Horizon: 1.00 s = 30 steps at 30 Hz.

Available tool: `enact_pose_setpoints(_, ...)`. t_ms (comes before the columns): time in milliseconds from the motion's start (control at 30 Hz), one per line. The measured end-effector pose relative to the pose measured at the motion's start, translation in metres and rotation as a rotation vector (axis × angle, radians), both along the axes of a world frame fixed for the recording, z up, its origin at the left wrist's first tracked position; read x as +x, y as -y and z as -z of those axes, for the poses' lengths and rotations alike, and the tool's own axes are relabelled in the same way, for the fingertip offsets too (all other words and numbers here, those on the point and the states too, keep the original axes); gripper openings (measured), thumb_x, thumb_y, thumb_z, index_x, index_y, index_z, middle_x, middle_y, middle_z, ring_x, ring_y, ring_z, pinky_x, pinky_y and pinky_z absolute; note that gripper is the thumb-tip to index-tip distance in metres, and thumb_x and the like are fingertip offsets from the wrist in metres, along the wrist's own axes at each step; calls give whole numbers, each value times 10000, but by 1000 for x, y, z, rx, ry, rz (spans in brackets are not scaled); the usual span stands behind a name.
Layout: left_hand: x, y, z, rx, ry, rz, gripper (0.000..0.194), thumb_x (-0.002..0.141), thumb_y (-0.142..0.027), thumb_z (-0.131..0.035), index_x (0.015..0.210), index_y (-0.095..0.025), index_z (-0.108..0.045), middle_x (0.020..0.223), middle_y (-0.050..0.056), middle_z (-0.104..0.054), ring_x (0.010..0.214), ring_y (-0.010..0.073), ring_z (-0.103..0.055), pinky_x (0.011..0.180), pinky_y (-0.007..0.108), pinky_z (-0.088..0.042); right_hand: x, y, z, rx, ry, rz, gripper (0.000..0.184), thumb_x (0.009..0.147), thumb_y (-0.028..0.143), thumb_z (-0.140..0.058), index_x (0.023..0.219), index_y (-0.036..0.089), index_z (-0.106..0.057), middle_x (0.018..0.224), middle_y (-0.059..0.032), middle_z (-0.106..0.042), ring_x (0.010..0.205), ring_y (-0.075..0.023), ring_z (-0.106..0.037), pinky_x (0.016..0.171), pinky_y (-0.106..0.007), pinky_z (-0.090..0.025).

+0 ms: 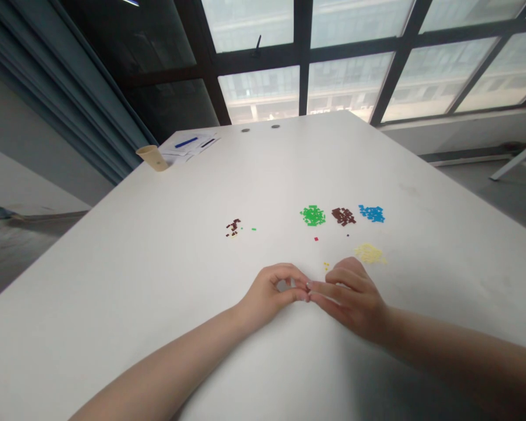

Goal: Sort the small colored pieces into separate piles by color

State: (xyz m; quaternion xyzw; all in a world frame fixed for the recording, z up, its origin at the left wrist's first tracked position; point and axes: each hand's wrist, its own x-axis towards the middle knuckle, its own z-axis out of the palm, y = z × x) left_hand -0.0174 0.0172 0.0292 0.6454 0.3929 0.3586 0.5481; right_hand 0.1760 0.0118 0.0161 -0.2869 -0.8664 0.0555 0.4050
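My left hand (278, 289) and my right hand (353, 295) meet fingertip to fingertip above the near part of the white table. Both are closed in a pinch; whatever lies between the fingertips is too small to make out. Just beyond my right hand is a loose pile of pale yellow pieces (370, 253), with a few brighter yellow bits (326, 266) beside its fingers. Farther off lie a heap of small green pieces (312, 216), a dark brown heap (343, 216) and a blue heap (372, 213). A single red piece (316, 238) sits in front of the green heap.
To the left is a small scatter of brown pieces (234, 227) near a green bit (253, 229). A paper cup (153, 158) stands at the left edge of the white table (289, 169), by papers (179, 153) with a blue pen (186, 142). Windows line the far side.
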Motion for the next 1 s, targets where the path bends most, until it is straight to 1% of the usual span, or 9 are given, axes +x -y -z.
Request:
enact_pose_setpoints(133,3,2,2,-75,34,4,131,658,-264,-687,739,-162,-667,684,28,-647,666,133,-558,650,258,-418,1,0,-1,-16,22,8,253,794,182,-560,1023,280,-604,674,10,-542,647,-120,-461,660,-294,-322)
enact_pose_setpoints(333,5,2,11,-167,131,-8,253,649,-274,-697,867,-164,-632,696,32,-647,646,128,-569,622,254,-426,-1,1,0,-31,7,17,163,802,195,-563,907,280,-653,645,11,-540,626,-111,-456,655,-290,-323)
enact_pose_setpoints(433,3,0,14,-158,143,-10,296,646,-266,-700,909,-171,-600,757,35,-642,658,116,-562,627,248,-414,-2,-3,-3,-20,-6,60,122,790,185,-576,857,250,-654,635,5,-546,624,-118,-459,647,-289,-330)
enact_pose_setpoints(500,2,-2,16,-139,115,-20,302,647,-264,-699,914,-175,-591,785,34,-636,667,110,-554,635,247,-401,2,-15,-10,-12,-15,140,92,788,190,-577,818,229,-654,641,-6,-559,638,-130,-473,655,-294,-344)
enact_pose_setpoints(600,1,-5,19,-132,83,-33,290,652,-257,-690,907,-171,-583,785,32,-624,670,107,-543,635,247,-384,24,-48,-21,-35,-25,339,108,800,236,-553,798,212,-658,709,-36,-590,705,-164,-509,707,-316,-372)
enact_pose_setpoints(667,0,-7,20,-136,71,-29,288,653,-246,-686,908,-171,-576,789,29,-616,672,104,-534,636,246,-376,47,-74,-24,-100,-7,484,136,790,272,-554,833,208,-665,727,-44,-586,706,-177,-515,695,-318,-379)
enact_pose_setpoints(733,1,-7,22,-143,59,-12,295,653,-239,-684,917,-175,-568,800,26,-608,683,102,-527,636,243,-370,71,-97,-21,-226,106,602,164,763,307,-568,832,206,-678,693,-41,-556,676,-182,-506,636,-304,-371)
enact_pose_setpoints(867,2,-7,23,-143,32,32,300,666,-232,-671,936,-178,-553,799,19,-596,695,100,-511,636,236,-360,95,-117,-4,-421,314,650,162,715,333,-593,808,246,-694,663,-15,-519,630,-162,-488,581,-279,-331)
enact_pose_setpoints(1000,2,-6,24,-104,-16,76,260,731,-276,-611,958,-168,-544,792,28,-591,691,101,-497,628,235,-353,90,-117,8,-493,366,646,167,707,346,-582,807,282,-698,679,-3,-521,627,-146,-480,577,-265,-312)
